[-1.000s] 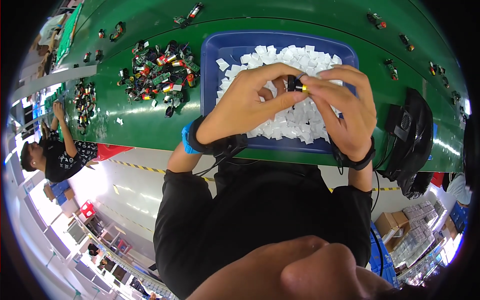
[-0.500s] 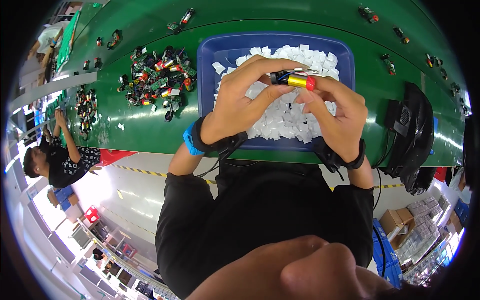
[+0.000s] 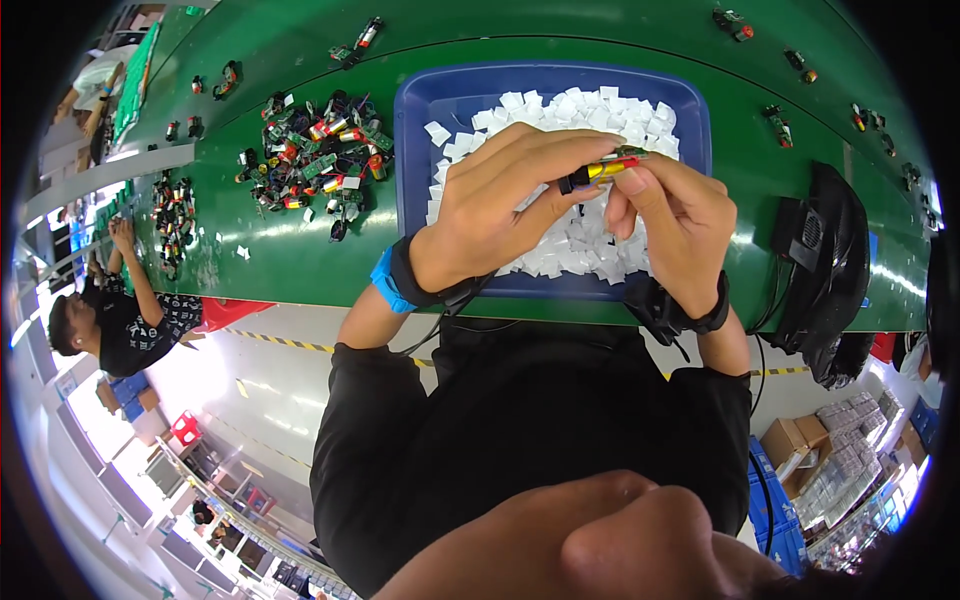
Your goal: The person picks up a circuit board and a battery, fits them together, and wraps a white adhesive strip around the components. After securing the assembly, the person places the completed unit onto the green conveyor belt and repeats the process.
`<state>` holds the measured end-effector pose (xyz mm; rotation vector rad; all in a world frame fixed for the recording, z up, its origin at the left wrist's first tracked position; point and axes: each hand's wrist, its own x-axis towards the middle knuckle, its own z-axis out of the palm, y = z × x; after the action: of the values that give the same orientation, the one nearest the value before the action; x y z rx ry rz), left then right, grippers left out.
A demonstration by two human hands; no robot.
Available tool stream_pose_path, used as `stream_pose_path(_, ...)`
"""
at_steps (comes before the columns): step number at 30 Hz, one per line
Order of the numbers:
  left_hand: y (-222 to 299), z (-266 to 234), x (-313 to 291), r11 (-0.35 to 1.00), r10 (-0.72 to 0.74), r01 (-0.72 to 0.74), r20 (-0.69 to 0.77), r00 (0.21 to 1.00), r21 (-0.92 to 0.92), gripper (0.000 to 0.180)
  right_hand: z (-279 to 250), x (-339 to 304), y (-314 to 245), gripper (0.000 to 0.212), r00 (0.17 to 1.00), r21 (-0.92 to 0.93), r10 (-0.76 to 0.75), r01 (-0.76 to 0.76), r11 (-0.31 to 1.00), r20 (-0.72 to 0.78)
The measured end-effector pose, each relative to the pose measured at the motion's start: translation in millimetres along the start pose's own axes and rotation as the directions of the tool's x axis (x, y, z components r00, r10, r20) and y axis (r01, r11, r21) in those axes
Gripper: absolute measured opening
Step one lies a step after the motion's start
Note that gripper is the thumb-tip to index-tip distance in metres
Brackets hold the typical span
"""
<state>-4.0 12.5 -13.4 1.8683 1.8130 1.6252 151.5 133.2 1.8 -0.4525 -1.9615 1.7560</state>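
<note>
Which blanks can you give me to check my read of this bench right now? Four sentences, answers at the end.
1. The left hand and right hand hold a small assembly above the blue tray, using ____ hands in total.
2. The small pieces in the tray are coloured ____.
3. The larger heap of electronic parts lies on the tray's ____ side.
4. The tabletop is coloured ____.

Missing words: two; white; left; green.

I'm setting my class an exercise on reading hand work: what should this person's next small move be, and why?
Probably lift the left fingers slightly off the small yellow-and-black assembly: they hide part of it, while the right hand pinches its other end, so it would likely be supported above the blue tray of white squares.
</note>
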Motion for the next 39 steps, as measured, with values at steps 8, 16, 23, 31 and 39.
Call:
stream_pose_path(8, 6.2, -0.6, 3.0, 1.0, -0.004, 0.004, 0.004, 1.0, 0.005, 0.04, 3.9, -0.8, 0.1, 0.019, 0.999, 0.018, 0.035, -0.035, 0.999, -0.017)
stream_pose_path(16, 5.3, -3.2, 3.4, 0.999, -0.025, 0.026, -0.006, 1.0, 0.039, 0.034, 4.5, 1.3, 0.9, 0.02, 0.997, 0.056, 0.061, -0.058, 0.997, -0.049)
stream_pose_path(23, 5.6, -17.3, 18.6, 0.994, -0.101, 0.106, 0.115, 0.988, -0.032, 0.03, -1.6, 3.9, 1.5, 0.014, 1.0, -0.071, -0.003, 0.003, 0.997, 0.003)
stream_pose_path(31, -110.0, -89.2, 70.5, 0.858, -0.483, 0.467, 0.028, 0.875, 0.215, 0.05, -6.0, 6.4, -3.7, 0.025, 0.997, -0.11, -0.03, 0.021, 0.994, -0.074)
stream_pose_path(39, -118.7, -159.4, -10.1, 0.56, -0.52, 0.061, 0.293, 0.802, 0.826, 0.03, -8.4, 5.9, -5.1, 0.021, 0.998, -0.178, -0.057, 0.051, 0.983, -0.029)
